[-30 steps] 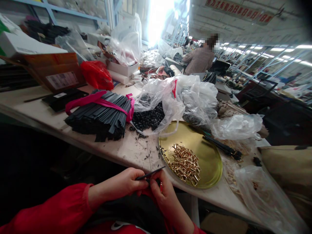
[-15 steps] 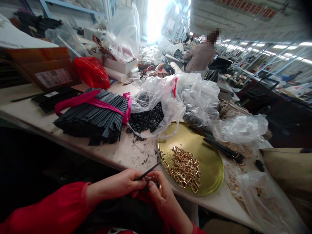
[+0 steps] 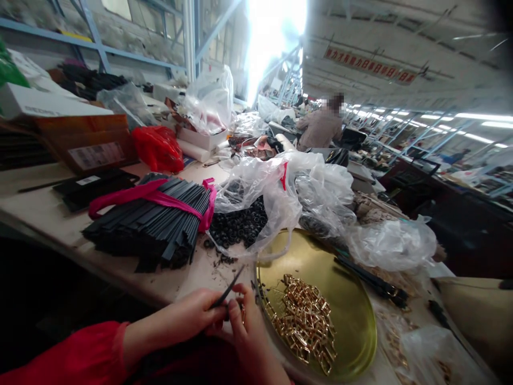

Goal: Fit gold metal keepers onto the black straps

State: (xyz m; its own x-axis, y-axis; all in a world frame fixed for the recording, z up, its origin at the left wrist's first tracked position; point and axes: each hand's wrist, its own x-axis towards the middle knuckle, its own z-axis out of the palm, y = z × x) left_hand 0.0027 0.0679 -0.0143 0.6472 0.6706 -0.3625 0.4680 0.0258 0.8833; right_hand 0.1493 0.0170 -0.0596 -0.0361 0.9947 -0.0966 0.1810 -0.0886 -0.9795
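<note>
Low in the middle, my left hand (image 3: 196,313) is closed on a thin black strap (image 3: 228,290), one end of which sticks up past the fingers toward the table. Close against it, my right hand (image 3: 250,334) pinches a small gold buckle (image 3: 243,314) between thumb and fingers; most of the buckle is covered. Whether the strap passes through the buckle, I cannot tell. Just right of my hands, a round gold tray (image 3: 355,321) bears a heap of gold buckles (image 3: 306,321). A thick bundle of black straps (image 3: 156,219), tied with a pink band (image 3: 176,206), lies to the left.
Small black rings (image 3: 240,222) spill from a clear plastic bag (image 3: 276,208) behind the tray. A black belt piece with a buckle (image 3: 374,280) crosses the tray's right rim. Cardboard box (image 3: 92,144) and red bag (image 3: 158,149) stand back left. A person (image 3: 323,125) is farther off.
The view has tilted up, so the table sits lower in the picture. My hands stay together on the strap and buckle, and the strap's free end points more steeply upward.
</note>
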